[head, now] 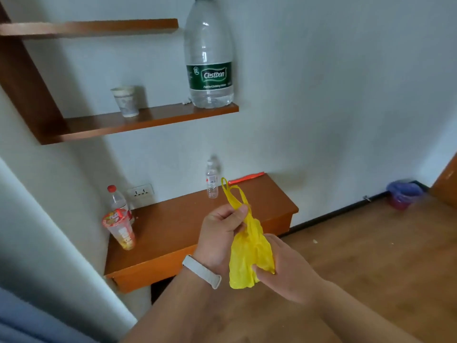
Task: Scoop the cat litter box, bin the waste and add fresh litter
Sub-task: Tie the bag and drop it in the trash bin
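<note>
A crumpled thin yellow plastic bag [249, 253] is held in the air between both hands, in front of the low brown wooden table [173, 226]. The left hand [222, 231] has its grip curled tight round the bag just below the handle loops. The right hand [286, 271] pinches the lower part, its fingertips mostly hidden behind the plastic. In the far corner a blurred bluish and red object [403, 194] sits on the floor, too soft to identify.

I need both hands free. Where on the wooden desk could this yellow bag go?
The desk is bare in its middle and front, between the snack cup at left and the small clear bottle at back. Its left end is crowded: snack cup, red-capped bottle.
</note>
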Demonstrator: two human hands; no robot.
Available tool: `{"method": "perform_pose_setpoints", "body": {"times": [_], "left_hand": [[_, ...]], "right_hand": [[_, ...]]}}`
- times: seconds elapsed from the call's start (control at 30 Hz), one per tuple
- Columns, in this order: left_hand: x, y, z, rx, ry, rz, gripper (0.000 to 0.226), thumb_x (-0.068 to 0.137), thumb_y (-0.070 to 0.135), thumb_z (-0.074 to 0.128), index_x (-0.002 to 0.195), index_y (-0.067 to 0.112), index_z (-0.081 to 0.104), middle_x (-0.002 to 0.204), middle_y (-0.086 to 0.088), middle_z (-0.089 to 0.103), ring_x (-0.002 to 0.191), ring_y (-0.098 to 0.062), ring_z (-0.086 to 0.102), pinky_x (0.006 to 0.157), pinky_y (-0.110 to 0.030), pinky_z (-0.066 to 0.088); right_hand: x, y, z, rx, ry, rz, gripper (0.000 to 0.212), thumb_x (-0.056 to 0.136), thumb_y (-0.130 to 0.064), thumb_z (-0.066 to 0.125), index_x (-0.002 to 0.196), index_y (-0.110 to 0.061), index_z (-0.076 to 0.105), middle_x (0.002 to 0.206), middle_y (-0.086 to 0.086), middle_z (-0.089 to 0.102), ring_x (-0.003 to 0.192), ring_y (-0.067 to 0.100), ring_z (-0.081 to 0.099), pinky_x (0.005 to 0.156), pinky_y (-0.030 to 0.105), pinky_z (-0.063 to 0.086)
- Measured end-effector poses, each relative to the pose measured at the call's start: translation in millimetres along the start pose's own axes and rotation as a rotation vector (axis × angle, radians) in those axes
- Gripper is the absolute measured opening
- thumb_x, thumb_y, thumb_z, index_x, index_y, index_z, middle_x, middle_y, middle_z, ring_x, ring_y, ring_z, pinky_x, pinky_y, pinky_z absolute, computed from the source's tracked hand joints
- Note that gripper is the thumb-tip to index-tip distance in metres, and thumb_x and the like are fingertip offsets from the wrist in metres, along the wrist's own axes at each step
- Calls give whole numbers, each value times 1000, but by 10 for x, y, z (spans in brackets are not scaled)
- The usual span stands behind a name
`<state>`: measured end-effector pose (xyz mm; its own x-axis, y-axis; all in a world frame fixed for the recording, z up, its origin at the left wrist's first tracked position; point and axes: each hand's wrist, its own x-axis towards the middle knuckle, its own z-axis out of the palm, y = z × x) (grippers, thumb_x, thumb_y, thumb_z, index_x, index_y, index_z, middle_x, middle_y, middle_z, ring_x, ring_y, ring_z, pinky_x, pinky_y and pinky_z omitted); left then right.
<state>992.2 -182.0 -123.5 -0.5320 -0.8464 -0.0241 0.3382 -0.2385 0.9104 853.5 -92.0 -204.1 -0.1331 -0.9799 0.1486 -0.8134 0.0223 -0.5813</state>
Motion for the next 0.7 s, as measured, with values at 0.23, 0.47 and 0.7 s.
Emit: {"method": "perform_pose_setpoints", "body": {"times": [0.23,0.47,0.7], "left_hand": [[267,-400,1297,33,-144,-45,14,77,15,67,72,2,66,62,-12,56,53,-19,53,54,-25,50],[558,-949,2819,80,-231,-85,20,75,19,70,73,1,64,64,-13,53,52,-19,52,61,-31,49],[832,-1538,4180,143,-319,-105,14,87,11,64,80,0,65,72,-13,55,56,-14,52,53,-21,48]], "right_hand": [[-412,952,-776,68,133,132,65,76,-70,49,132,-39,38,121,-23,49,106,1,55,89,27,51],[-901,2012,-1825,44,212,195,60,80,-56,57,133,-34,41,121,-19,49,104,3,54,87,26,48],[-1429,3000,-2731,22,293,312,60,80,-50,62,134,-33,40,122,-17,51,104,7,55,85,29,47]]}}
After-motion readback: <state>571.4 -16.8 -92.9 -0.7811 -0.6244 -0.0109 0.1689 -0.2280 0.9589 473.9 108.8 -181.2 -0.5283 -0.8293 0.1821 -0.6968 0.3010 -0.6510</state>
